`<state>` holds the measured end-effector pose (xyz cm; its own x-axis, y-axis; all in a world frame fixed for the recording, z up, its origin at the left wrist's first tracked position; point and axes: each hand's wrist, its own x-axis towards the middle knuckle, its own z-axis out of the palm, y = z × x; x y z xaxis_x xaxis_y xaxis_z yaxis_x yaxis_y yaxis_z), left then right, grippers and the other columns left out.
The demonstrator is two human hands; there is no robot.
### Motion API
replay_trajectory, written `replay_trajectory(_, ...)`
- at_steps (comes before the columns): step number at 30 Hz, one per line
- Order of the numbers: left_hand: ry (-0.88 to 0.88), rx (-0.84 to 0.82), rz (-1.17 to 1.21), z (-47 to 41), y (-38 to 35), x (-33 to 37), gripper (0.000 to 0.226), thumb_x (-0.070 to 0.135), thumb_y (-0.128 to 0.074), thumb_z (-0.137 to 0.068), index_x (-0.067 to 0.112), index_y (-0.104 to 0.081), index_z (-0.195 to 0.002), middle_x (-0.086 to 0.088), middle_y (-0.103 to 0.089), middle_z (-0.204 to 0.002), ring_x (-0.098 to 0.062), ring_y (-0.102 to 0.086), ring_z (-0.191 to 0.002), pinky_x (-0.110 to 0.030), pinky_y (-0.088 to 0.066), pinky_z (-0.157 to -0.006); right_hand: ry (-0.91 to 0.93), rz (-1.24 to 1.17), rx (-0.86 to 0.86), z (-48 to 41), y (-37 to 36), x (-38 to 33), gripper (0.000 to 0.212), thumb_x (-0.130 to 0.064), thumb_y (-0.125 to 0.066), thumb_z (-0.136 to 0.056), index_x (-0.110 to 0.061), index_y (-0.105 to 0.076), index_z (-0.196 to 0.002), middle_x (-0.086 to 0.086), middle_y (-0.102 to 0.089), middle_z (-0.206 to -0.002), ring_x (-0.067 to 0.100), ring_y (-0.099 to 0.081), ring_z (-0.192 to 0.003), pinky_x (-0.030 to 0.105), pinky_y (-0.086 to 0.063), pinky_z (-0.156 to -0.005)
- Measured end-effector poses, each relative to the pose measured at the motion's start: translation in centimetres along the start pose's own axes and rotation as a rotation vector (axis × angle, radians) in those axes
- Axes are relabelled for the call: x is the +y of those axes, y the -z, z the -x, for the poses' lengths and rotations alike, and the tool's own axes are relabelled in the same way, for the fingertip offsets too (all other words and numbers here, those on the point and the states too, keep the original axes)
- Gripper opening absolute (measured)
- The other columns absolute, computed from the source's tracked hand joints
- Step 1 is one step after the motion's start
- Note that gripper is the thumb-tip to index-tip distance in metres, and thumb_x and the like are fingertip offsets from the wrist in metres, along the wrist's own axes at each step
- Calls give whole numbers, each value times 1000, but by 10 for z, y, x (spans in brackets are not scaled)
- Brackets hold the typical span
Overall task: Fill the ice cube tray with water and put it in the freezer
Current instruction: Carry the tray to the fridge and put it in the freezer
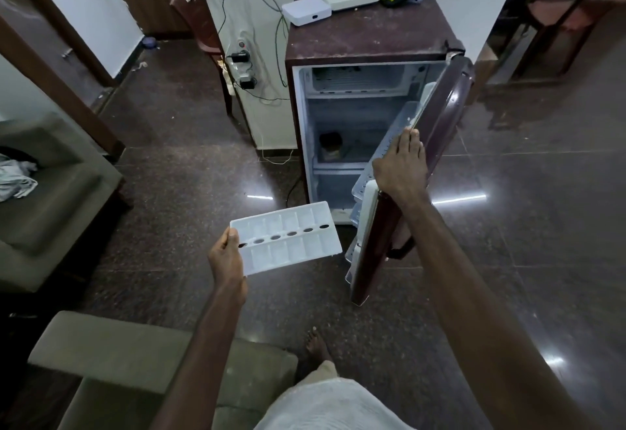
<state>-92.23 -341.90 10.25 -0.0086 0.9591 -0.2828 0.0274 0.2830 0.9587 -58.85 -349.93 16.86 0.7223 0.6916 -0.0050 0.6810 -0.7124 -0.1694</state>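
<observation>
Ice cube tray held out in the air before the open fridge
Left hand pinched its end; right hand lay flat on the door top — best to keep the tray level and slide it slowly into the freezer up top.

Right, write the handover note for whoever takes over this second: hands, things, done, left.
Left hand: grips the ice tray by one end, in front of the fridge.
Right hand: rests on the top edge of the open door.
Freezer: the fridge's top compartment.
Done: door open, tray at the fridge; whether it holds water cannot be told.
Left: tray into the freezer, door shut.
</observation>
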Motion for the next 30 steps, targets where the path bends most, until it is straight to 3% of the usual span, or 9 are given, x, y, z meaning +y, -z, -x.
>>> replay_trajectory(5, 20, -52, 3, 11, -12, -4, 27, 18, -50, -107, 20, -69, -88, -1, -65, -85, -15, -62, -71, -25, -55, -57, -74, 131, 3, 18, 1, 30, 80, -53, -28, -108, 1, -3, -162, 18, 3, -172, 33, 5, -159, 47, 1, -129)
replay_trajectory(10, 64, -86, 4, 11, -25, -8, 26, 21, -52, -107, 19, -70, -87, -10, -65, -93, -27, -65, -84, -47, -57, -79, -240, 129, 15, 26, 8, 29, 75, -38, -39, -106, 6, -11, -160, 23, -5, -170, 40, -1, -158, 52, -4, -129)
replay_trajectory(13, 62, -99, 13, 10, -35, -8, 28, 21, -52, -107, 19, -69, -85, -7, -65, -88, -23, -63, -78, -41, -55, -74, -152, -45, 155, 32, 3, 18, 67, -25, -47, -102, 9, -25, -156, 28, -24, -164, 42, -20, -154, 50, -16, -127)
replay_trajectory(15, 54, -103, 5, 4, -41, -8, 26, 20, -51, -107, 15, -71, -90, -7, -65, -87, -22, -64, -76, -34, -56, -66, -19, -243, 173, 36, -7, 9, 47, -15, -51, -100, 9, -46, -140, 25, -46, -147, 38, -46, -134, 46, -40, -113)
replay_trajectory(17, 53, -104, -5, -5, -48, -9, 23, 20, -51, -107, 11, -71, -102, -8, -65, -88, -22, -65, -76, -28, -56, -58, 26, -426, 87, 37, -16, 1, 20, -17, -54, -102, 0, -61, -108, 16, -62, -114, 27, -57, -99, 37, -46, -84)
replay_trajectory(19, 70, -98, -14, -16, -57, -9, 23, 21, -51, -107, 11, -72, -107, -6, -67, -89, -21, -66, -75, -28, -57, -58, 42, -505, 16, 35, -27, -6, 30, -22, -53, -104, -10, -56, -76, 7, -59, -77, 22, -53, -73, 33, -42, -70)
replay_trajectory(21, 93, -94, 6, -28, -69, -8, 21, 21, -52, -107, 16, -71, -103, -5, -68, -89, -21, -66, -76, -32, -58, -65, 53, -552, -26, 30, -38, -7, 43, -23, -49, -106, -13, -46, -64, 0, -48, -61, 17, -46, -59, 31, -34, -64)
replay_trajectory(27, 148, -89, 7, -81, -114, -4, 19, 24, -54, -106, 20, -72, -100, -4, -70, -92, -25, -67, -85, -46, -60, -81, -37, -674, -69, -6, -66, -9, 42, -25, -49, -107, 0, -62, -76, 8, -56, -64, 12, -44, -57, 32, -38, -60)
replay_trajectory(30, 165, -87, -6, -112, -142, 0, 19, 26, -54, -106, 20, -71, -106, -5, -70, -94, -26, -69, -84, -43, -60, -76, -55, -714, -81, -40, -76, -14, 33, -25, -54, -105, -10, -72, -82, 1, -60, -67, 8, -50, -60, 29, -37, -64)
